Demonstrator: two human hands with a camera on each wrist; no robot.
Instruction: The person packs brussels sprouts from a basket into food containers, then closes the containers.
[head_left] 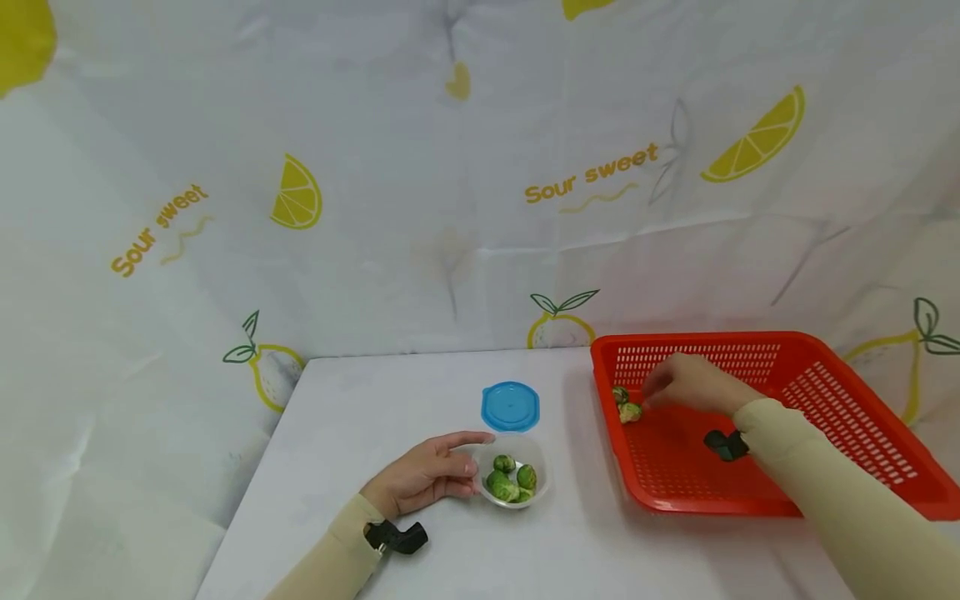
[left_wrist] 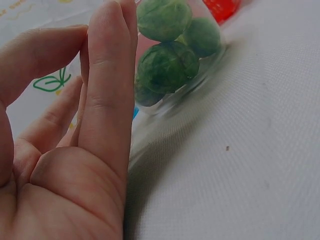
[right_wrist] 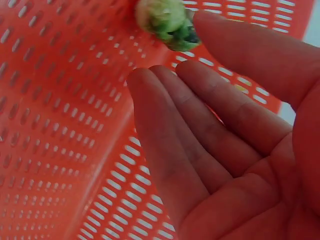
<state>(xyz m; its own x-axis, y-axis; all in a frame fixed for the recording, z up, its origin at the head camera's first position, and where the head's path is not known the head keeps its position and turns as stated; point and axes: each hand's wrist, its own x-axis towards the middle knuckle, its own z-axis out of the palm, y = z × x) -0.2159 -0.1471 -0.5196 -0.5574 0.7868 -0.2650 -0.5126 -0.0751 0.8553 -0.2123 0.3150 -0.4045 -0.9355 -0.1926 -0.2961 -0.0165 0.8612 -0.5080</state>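
Note:
My left hand (head_left: 423, 477) holds a small clear plastic container (head_left: 545, 477) by its left side, with the forefinger stretched along the far rim. Several green Brussels sprouts (head_left: 501, 486) lie inside; the left wrist view shows these sprouts (left_wrist: 167, 65) through the wall, partly behind my fingers. Over at the right, my right hand (head_left: 693, 383) reaches into a red basket (head_left: 720, 507). Its fingers are extended and apart from the thumb, whose tip is right by a pale green Brussels sprout (right_wrist: 162, 20). Another sprout (head_left: 620, 394) sits behind that one against the basket's left wall.
A blue lid (head_left: 510, 406) lies on the white table (head_left: 375, 400) just behind the container. The basket has slotted, raised walls. Behind the table hangs a pale cloth (head_left: 420, 208) printed with lemons.

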